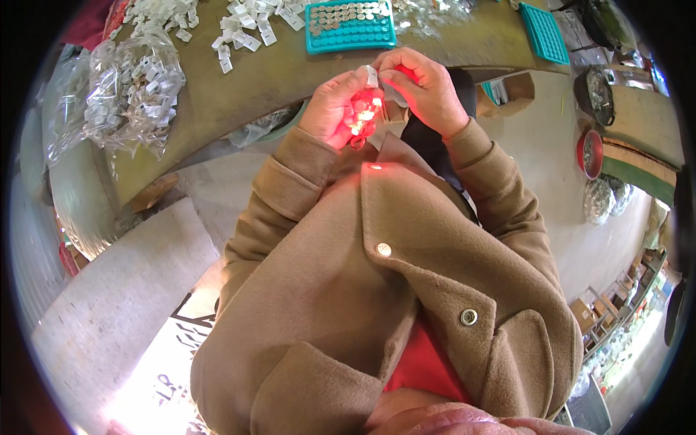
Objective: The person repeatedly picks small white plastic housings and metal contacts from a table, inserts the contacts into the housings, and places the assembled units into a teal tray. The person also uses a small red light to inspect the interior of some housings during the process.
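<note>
My left hand [328,109] pinches a small white plastic case [372,76] between thumb and fingertips. Below it, bright red light [365,114] glows against the curled fingers and palm; the glare hides its source. My right hand [426,85] is beside the case with thumb and forefinger pressed together. Red light also falls on its fingers, and anything in that pinch is too small to make out. Both hands are just off the table's near edge, below a teal tray [351,48] holding several round silver pieces like button cells.
Loose white plastic cases [250,23] lie on the olive table [217,98]. At left, a clear bag [134,98] full of them hangs near the edge. Another teal tray [544,35] is at far right. Beneath the table edge is an open cardboard box [516,88].
</note>
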`<state>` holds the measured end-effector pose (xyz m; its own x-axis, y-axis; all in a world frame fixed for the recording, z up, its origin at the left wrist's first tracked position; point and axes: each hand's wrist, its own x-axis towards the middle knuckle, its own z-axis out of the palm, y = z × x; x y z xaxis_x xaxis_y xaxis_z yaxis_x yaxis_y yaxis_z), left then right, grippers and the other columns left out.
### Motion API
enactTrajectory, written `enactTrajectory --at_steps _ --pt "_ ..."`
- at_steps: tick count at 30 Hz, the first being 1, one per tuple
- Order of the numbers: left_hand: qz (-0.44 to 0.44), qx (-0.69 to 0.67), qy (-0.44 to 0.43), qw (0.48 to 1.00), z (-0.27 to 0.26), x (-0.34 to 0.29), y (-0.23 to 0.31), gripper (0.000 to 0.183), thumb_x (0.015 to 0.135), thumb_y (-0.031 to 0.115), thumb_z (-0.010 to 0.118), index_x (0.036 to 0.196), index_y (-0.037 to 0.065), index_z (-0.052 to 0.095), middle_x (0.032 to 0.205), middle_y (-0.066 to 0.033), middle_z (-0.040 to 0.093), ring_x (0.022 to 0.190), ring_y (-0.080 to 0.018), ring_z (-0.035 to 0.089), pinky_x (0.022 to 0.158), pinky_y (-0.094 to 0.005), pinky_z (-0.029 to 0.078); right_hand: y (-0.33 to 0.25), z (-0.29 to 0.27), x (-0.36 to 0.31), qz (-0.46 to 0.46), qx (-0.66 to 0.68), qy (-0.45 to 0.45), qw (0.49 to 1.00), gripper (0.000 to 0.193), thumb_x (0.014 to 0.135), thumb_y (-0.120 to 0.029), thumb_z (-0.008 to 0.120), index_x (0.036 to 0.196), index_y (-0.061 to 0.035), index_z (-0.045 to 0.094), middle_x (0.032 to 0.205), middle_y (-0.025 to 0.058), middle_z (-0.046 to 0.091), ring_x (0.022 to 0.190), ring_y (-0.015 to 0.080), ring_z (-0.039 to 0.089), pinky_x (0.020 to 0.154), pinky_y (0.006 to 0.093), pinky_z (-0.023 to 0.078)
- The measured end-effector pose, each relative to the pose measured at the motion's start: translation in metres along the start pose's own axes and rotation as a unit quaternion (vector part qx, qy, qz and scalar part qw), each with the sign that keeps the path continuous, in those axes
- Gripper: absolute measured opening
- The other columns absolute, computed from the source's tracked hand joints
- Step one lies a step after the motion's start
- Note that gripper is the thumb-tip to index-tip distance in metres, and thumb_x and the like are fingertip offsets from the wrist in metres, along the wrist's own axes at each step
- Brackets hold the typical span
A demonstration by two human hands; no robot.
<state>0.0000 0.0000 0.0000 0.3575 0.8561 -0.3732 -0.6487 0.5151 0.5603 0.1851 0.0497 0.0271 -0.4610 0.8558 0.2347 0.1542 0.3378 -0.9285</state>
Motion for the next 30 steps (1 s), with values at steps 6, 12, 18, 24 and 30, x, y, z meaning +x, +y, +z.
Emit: enactTrajectory --at_steps 6,12,18,24,30 --pt "-0.039 -0.027 -0.082 0.995 0.005 -0.007 0.03 0.025 0.099 0.03 0.058 0.101 0.006 0.06 0.078 -0.0015 0.062 0.054 -0.0029 0.048 0.044 -0.0184 0.041 -0.009 0.0 0.018 0.043 0.039 -0.038 0.998 0.006 0.087 -0.002 0.062 0.093 0.0015 0.061 0.083 0.0107 0.063 0.077 0.0211 0.061 0.071 0.0311 0.049" --pt "0.017 -0.064 0.034 0.997 0.014 -0.002 0.023 0.024 0.098 0.03 0.059 0.103 0.006 0.06 0.088 -0.0031 0.064 0.062 -0.0087 0.056 0.056 -0.0239 0.048 -0.014 0.01 0.03 -0.085 -0.062 -0.002 0.994 0.007 0.085 0.001 0.06 0.092 -0.0013 0.058 0.086 0.0135 0.059 0.079 0.0327 0.06 0.07 0.0364 0.049" --pt "0.085 0.087 0.093 0.988 0.007 0.004 0.025 0.021 0.098 0.025 0.06 0.091 0.005 0.063 0.081 -0.0036 0.065 0.066 -0.0094 0.059 0.061 -0.023 0.047 -0.014 0.0 0.041 -0.024 -0.068 -0.066 0.995 0.005 0.085 -0.003 0.062 0.09 -0.0005 0.063 0.082 0.0129 0.063 0.075 0.029 0.063 0.069 0.0349 0.05" --pt "-0.002 -0.014 0.054 0.998 0.001 0.004 0.043 0.025 0.099 0.03 0.057 0.1 0.005 0.06 0.081 -0.0045 0.064 0.054 -0.0035 0.049 0.046 -0.0179 0.041 -0.007 -0.001 0.053 0.062 0.054 -0.068 0.994 0.006 0.086 -0.006 0.064 0.089 -0.0007 0.065 0.078 0.0103 0.064 0.069 0.0173 0.059 0.067 0.0301 0.049" --pt "-0.021 0.009 0.071 0.997 -0.004 0.007 0.048 0.026 0.1 0.031 0.056 0.1 0.005 0.059 0.081 -0.0047 0.064 0.05 -0.0005 0.042 0.039 -0.0142 0.035 -0.008 0.002 0.06 -0.084 -0.077 -0.058 0.992 0.003 0.083 -0.003 0.061 0.086 -0.0027 0.06 0.08 0.0141 0.062 0.075 0.0363 0.061 0.066 0.0399 0.049"
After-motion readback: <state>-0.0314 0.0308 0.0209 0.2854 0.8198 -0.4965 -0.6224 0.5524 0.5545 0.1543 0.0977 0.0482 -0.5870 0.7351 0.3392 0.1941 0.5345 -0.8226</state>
